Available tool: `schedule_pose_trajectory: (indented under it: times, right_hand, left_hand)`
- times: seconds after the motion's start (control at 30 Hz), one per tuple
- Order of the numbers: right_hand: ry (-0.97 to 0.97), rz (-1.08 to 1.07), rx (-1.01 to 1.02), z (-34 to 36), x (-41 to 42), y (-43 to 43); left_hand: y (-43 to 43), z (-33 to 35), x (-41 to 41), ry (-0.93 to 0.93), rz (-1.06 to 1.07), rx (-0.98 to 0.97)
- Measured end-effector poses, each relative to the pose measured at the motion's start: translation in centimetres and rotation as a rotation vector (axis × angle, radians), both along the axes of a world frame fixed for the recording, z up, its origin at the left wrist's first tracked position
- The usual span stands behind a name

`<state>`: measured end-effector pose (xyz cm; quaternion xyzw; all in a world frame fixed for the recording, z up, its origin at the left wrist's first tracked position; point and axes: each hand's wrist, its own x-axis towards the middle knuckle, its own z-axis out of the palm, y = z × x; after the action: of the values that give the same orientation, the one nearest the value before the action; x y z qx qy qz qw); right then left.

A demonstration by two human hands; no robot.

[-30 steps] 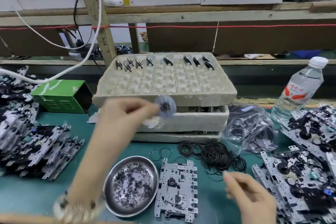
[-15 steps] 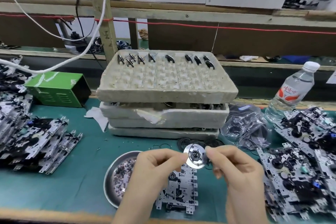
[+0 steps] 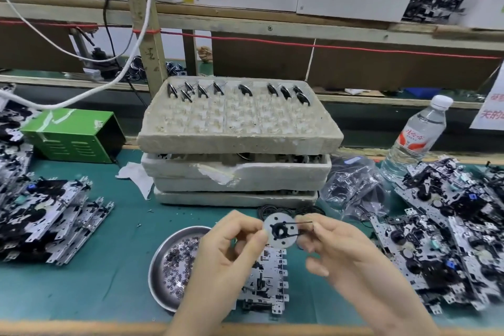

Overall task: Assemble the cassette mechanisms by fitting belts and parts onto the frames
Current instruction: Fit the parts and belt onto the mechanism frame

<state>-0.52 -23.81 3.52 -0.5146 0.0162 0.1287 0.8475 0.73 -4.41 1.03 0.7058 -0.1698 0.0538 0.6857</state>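
My left hand (image 3: 231, 251) pinches the left rim of a round silver flywheel (image 3: 281, 230) held above the bench. A thin black belt (image 3: 300, 224) is looped around the flywheel's dark hub and stretched to the right, where my right hand (image 3: 335, 245) pinches it. Under both hands a metal cassette frame (image 3: 268, 284) lies flat on the green mat, partly hidden. Loose black belts (image 3: 275, 210) lie just behind the hands.
A steel dish (image 3: 163, 275) of small washers sits left of the frame. Stacked foam trays (image 3: 240, 142) with several flywheels stand behind. Piles of frames lie at left (image 3: 49, 215) and right (image 3: 450, 226). A water bottle (image 3: 414, 139), parts bag (image 3: 351, 188) and green box (image 3: 73, 136) stand around.
My left hand brought the flywheel from the foam tray down to the front. My right hand rose to meet it, and a belt is now stretched from the hub.
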Motion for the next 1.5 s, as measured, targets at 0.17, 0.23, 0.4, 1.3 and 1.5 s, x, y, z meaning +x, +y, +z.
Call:
schedule_pose_trajectory:
  times: [0.17,0.23,0.4,1.3,1.5]
  right_hand:
    - [-0.028,0.178,-0.095,-0.7,1.0,0.0]
    - [-0.088,0.142,-0.39,-1.3,1.4,0.1]
    - [-0.172,0.239,-0.581,-3.2,2.2,-0.8]
    - [-0.13,0.168,-0.66,-6.8,2.4,-0.9]
    - [-0.115,0.164,-0.641,-6.6,2.1,-0.9]
  left_hand:
    - [0.8,-1.8,1.8,-0.575,0.113,0.355]
    - [1.4,-2.8,2.6,-0.8,0.119,0.491]
    - [2.4,-4.5,3.7,-1.104,0.098,0.782]
    - [2.8,-6.3,4.9,-1.157,-0.063,0.992]
    - [2.9,-6.3,4.8,-1.167,-0.037,0.994]
